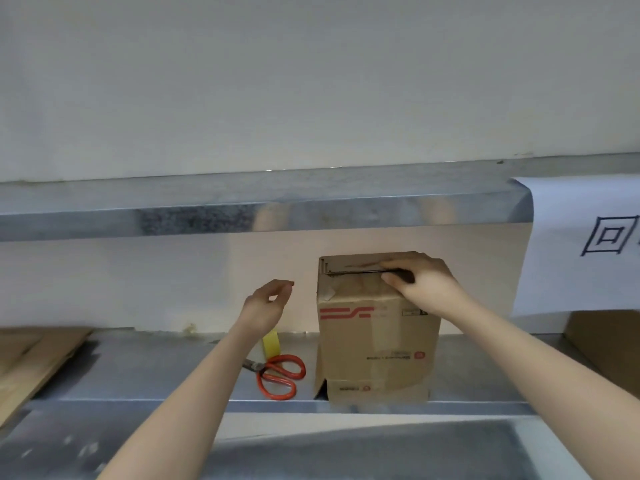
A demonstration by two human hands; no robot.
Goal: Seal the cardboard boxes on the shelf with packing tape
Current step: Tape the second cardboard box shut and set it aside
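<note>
A brown cardboard box [377,327] with red markings stands upright on the metal shelf [156,368], its top flaps slightly parted with a dark gap. My right hand [426,282] grips the box's top right, fingers over the upper flap and thumb beneath its edge. To the box's left my left hand [266,303] hovers in the air, its fingers loosely curled, and holds nothing. A yellow tape roll [272,342] stands on the shelf, partly hidden behind my left wrist. Orange-handled scissors [280,375] lie beside it.
An upper metal shelf [242,209] runs just above the box. A white paper sign [588,244] hangs at the right, with another cardboard piece [609,341] below it. Flattened cardboard [31,358] lies at the shelf's left end.
</note>
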